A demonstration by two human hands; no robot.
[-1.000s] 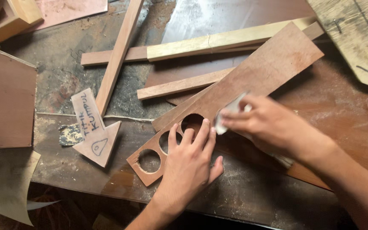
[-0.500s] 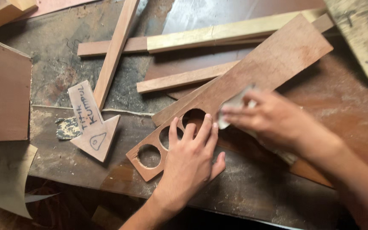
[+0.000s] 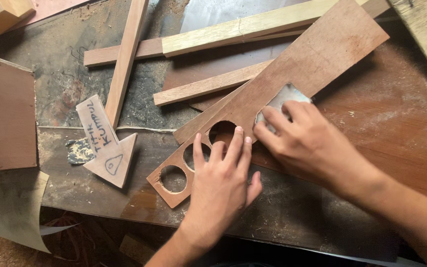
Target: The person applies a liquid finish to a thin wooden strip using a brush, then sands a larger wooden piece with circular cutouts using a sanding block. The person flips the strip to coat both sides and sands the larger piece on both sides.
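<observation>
Long board (image 3: pixel 292 74) reddish-brown, plain grain, three round cut-outs showing dark bench through them. Sanding scrap (image 3: pixel 285 101) pale grey, dusty. Bench top (image 3: pixel 396 133) dark rust-brown, dusted with light sawdust. Upper batten (image 3: pixel 243 27) pale yellow; slanted strip (image 3: pixel 124 59) pinkish tan. Arrow-shaped offcut (image 3: pixel 107 148) light pinkish-brown with black hand lettering.

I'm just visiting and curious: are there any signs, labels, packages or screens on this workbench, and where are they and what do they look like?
Arrow sign: left of the left hand, flat on the dark bench; pale brown arrow-shaped wood pointing toward the near edge, with dark handwriting and a small drawn symbol on its head.
No packages, labels or screens show.
</observation>
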